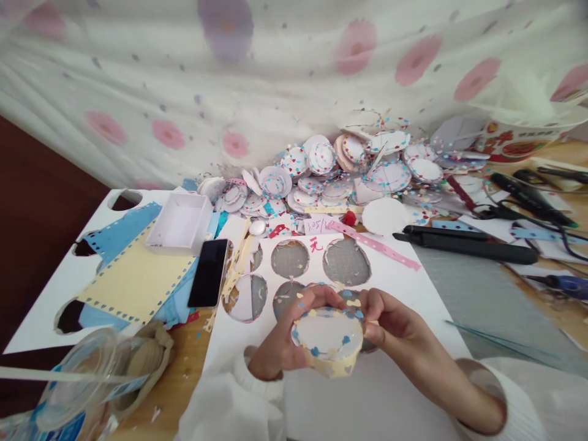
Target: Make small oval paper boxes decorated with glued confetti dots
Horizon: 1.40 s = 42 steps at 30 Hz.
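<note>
Both hands grip 1 round white paper disc edged with blue and yellow scallops [327, 340], raised just above the white card sheet with round cut-outs [390, 269]: left hand [285, 334] fingers curl over its rim, right hand [395, 324] fingertips pinch the opposite edge, steadying it flat for close viewing.

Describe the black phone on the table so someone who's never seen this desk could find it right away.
Start at the big white sheet with round holes cut out of it, in front of the hands. Just off its left edge lies the black phone, flat and face up, partly on yellow paper below a shallow white box. It is the only dark, glossy rectangle among pale paper scraps.
</note>
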### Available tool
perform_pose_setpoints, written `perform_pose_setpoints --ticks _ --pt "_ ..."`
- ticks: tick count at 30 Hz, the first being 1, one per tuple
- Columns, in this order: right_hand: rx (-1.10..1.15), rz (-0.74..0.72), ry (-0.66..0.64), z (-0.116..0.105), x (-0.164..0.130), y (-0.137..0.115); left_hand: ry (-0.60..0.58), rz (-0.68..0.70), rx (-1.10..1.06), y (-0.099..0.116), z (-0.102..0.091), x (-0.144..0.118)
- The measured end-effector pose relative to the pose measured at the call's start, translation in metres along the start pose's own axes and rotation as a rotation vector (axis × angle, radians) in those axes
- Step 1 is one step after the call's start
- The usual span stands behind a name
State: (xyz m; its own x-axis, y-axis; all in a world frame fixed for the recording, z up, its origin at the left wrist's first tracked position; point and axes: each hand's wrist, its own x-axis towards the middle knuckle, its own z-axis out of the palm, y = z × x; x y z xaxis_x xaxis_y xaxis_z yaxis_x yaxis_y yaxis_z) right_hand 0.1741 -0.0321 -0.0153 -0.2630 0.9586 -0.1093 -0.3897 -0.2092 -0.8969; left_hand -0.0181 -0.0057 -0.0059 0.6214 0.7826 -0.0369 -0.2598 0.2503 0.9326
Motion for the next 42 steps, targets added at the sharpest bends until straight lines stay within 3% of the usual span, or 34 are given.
perform_pose_setpoints --ticks 12,17,23,27,34,42 --pt "-0.042 0.048 -0.029 -0.013 0.005 -0.007 -0.046 0.031 0.066 0.010 -0.003 -0.004" --pt "-0.117 -0.003 -0.025 -0.019 0.008 -0.015 -0.108 -0.062 0.158 0.010 -0.010 -0.002" --pt "-0.320 -0.194 0.030 -0.019 0.006 -0.017 0.035 0.010 0.251 0.001 -0.009 0.006" --pt "-0.459 -0.298 0.040 -0.018 0.003 -0.014 0.141 0.040 0.163 -0.002 -0.004 0.010" --pt "-0.596 -0.411 0.004 -0.013 -0.001 -0.008 0.147 0.057 0.092 -0.009 -0.001 0.009" --pt "-0.706 -0.459 0.022 -0.010 -0.002 -0.008 0.240 0.088 0.112 0.000 0.005 0.011"
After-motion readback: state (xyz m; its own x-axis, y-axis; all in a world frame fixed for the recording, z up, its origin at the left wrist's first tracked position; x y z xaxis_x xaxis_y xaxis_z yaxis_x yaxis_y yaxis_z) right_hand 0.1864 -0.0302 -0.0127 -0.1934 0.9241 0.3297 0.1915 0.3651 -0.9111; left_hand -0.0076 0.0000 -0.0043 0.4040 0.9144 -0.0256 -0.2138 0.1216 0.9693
